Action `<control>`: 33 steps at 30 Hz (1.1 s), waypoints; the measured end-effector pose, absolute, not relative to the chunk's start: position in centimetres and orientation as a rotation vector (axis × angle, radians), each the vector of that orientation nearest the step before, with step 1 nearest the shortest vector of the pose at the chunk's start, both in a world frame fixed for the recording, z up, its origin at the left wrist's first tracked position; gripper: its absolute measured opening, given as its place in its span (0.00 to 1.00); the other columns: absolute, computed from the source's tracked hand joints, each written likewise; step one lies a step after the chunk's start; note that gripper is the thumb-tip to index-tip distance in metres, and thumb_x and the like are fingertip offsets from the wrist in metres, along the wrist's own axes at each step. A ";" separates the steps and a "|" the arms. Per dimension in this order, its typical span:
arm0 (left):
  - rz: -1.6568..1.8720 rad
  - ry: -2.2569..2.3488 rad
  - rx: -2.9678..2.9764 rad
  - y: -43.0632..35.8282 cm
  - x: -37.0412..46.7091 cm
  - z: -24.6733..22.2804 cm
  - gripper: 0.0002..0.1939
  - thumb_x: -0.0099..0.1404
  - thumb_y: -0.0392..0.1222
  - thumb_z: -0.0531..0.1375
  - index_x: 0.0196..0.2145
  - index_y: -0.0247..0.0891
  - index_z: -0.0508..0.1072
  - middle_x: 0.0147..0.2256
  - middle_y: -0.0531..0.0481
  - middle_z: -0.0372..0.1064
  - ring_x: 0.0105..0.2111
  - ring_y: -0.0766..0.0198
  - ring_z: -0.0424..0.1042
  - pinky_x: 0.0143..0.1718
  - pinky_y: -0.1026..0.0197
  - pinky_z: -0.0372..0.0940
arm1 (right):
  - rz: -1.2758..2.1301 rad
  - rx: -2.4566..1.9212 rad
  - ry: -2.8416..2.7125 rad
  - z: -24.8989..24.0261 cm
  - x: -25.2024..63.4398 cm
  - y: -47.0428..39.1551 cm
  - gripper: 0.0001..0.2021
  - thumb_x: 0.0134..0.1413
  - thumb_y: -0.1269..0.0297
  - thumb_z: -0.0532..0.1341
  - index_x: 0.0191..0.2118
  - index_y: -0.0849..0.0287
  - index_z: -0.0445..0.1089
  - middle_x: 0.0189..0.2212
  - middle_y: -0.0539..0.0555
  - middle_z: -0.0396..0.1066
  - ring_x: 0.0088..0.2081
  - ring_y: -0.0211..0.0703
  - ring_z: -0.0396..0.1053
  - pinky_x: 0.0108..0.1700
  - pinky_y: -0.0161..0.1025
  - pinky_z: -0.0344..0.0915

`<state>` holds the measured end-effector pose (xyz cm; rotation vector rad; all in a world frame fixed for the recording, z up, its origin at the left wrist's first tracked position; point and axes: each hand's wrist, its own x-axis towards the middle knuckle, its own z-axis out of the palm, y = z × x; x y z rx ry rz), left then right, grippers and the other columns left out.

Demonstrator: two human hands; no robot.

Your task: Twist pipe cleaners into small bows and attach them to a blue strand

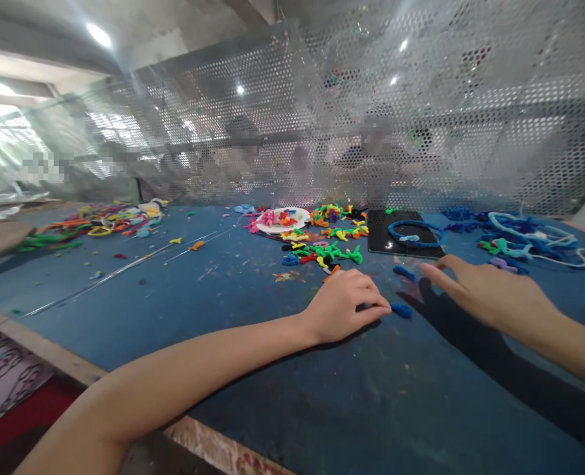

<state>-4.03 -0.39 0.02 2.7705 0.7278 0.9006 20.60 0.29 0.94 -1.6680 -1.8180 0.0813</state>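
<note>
My left hand (346, 305) rests on the blue table, its thumb and index finger pinched on the end of a small dark blue fuzzy piece (401, 310). To the right, my right hand (490, 288) hovers palm down over its shadow, thumb and index finger apart, with nothing seen between them. Just left of its fingertips lies a second blue fuzzy piece (404, 272). Behind the hands, a blue fuzzy ring (440, 239) lies on a black glossy sheet (381, 243). Small green, yellow and orange twisted pieces (329, 251) lie beyond my left hand.
Light blue loops (544, 235) and dark blue bits lie at the back right. A white plate (303, 216) holds colourful pieces. At far left, another person's hand (2, 241) is beside a colourful pile (109, 221). A perforated metal screen (292, 125) stands behind.
</note>
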 end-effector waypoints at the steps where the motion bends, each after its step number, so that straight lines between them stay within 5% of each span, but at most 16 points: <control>1: 0.921 0.741 2.737 -0.4 -4.0 0.0 0.09 0.65 0.42 0.59 0.33 0.38 0.78 0.33 0.50 0.74 0.35 0.63 0.70 0.41 0.59 0.60 | -0.056 -1.758 -1.868 1.5 20.4 -0.3 0.19 0.46 0.41 0.60 0.28 0.53 0.73 0.12 0.52 0.63 0.13 0.44 0.58 0.20 0.39 0.46; 5: 0.964 0.752 2.544 -0.6 -3.8 0.1 0.09 0.65 0.41 0.59 0.34 0.36 0.78 0.32 0.50 0.75 0.34 0.65 0.71 0.42 0.61 0.62 | -0.142 -1.451 -2.036 1.9 18.3 -2.9 0.18 0.55 0.46 0.53 0.40 0.53 0.70 0.26 0.55 0.73 0.26 0.50 0.71 0.27 0.43 0.63; 9: 1.018 0.796 2.285 -1.3 -3.4 0.4 0.09 0.65 0.39 0.59 0.34 0.34 0.78 0.32 0.48 0.76 0.34 0.66 0.72 0.39 0.65 0.64 | 0.454 -1.142 -2.026 -0.5 16.1 -4.1 0.21 0.57 0.52 0.56 0.53 0.57 0.62 0.49 0.60 0.71 0.47 0.51 0.71 0.49 0.47 0.67; 13: 1.073 0.767 2.304 -1.5 -3.4 0.3 0.09 0.64 0.39 0.60 0.36 0.34 0.79 0.32 0.47 0.75 0.34 0.66 0.72 0.39 0.65 0.65 | 1.223 -1.118 -1.701 -1.5 14.9 -4.3 0.22 0.52 0.46 0.59 0.44 0.59 0.66 0.29 0.55 0.74 0.28 0.43 0.73 0.31 0.38 0.70; 16: 1.060 0.802 2.340 -1.4 -3.3 0.2 0.09 0.65 0.40 0.59 0.37 0.35 0.79 0.32 0.47 0.75 0.34 0.66 0.72 0.39 0.65 0.65 | 1.330 -1.187 -1.585 -1.2 14.6 -4.2 0.23 0.48 0.41 0.60 0.30 0.60 0.68 0.16 0.47 0.63 0.16 0.32 0.56 0.18 0.31 0.53; 21: 1.082 0.900 2.340 -1.2 -3.7 0.3 0.09 0.66 0.42 0.58 0.36 0.37 0.78 0.32 0.50 0.77 0.33 0.66 0.73 0.39 0.66 0.65 | 1.268 -1.257 -1.515 -1.5 14.8 -4.2 0.22 0.47 0.43 0.62 0.27 0.60 0.69 0.18 0.46 0.59 0.19 0.30 0.50 0.20 0.31 0.45; 25: 1.021 1.576 2.317 0.5 -6.5 1.1 0.15 0.69 0.47 0.51 0.39 0.41 0.76 0.32 0.54 0.75 0.31 0.68 0.73 0.36 0.67 0.66 | 1.221 -1.257 -1.573 -1.6 15.0 -4.2 0.18 0.50 0.47 0.61 0.28 0.60 0.70 0.20 0.47 0.61 0.21 0.32 0.52 0.22 0.33 0.46; 29: 0.941 1.978 2.271 3.6 -11.4 1.5 0.12 0.63 0.45 0.58 0.42 0.38 0.74 0.46 0.44 0.71 0.46 0.53 0.69 0.47 0.53 0.63 | 1.239 -1.215 -1.644 -1.4 15.0 -4.1 0.16 0.52 0.50 0.59 0.31 0.60 0.71 0.20 0.47 0.61 0.22 0.33 0.53 0.23 0.33 0.46; 33: 0.787 2.220 2.134 5.2 -15.4 1.1 0.16 0.59 0.50 0.60 0.38 0.35 0.76 0.42 0.38 0.70 0.46 0.44 0.67 0.46 0.43 0.61 | 1.247 -1.191 -1.685 -1.4 14.8 -4.0 0.15 0.53 0.52 0.57 0.29 0.60 0.70 0.20 0.47 0.60 0.21 0.33 0.53 0.23 0.33 0.46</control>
